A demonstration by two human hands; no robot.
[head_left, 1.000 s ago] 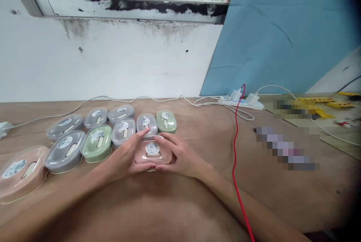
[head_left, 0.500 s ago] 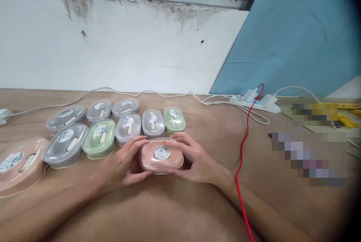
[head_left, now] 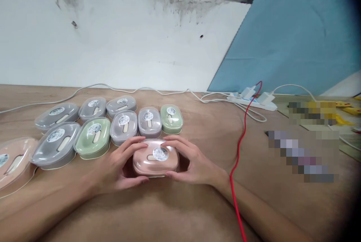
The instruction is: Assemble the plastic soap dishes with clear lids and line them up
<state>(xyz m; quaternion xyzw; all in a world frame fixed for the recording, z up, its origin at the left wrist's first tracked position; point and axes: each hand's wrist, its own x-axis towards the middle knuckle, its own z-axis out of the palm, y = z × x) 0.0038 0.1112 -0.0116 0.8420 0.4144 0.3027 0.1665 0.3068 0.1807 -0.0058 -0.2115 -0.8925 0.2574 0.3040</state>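
A small pink plastic box [head_left: 155,165] with a clear domed lid and a round white label is upright in front of me, between both hands. My left hand [head_left: 120,167] grips its left side, fingers on the far edge and thumb at the near edge. On the opposite side my right hand [head_left: 194,161] holds it the same way. A cream oval piece shows in the lid beside the label. Just beyond the hands are a grey lidded box [head_left: 150,121] and a light green one [head_left: 171,119].
Several similar boxes stand in rows to the left, among them a green box [head_left: 93,136] and a larger-looking pink box [head_left: 19,163]. A red cable [head_left: 239,144] crosses the wooden table [head_left: 208,121] near my right forearm. A white power strip [head_left: 254,102] lies by the wall.
The view has shifted slightly, so the boxes appear farther left. The held pink box has turned or tilted a little; the cream piece beside its label now shows. Both hands still hold it.
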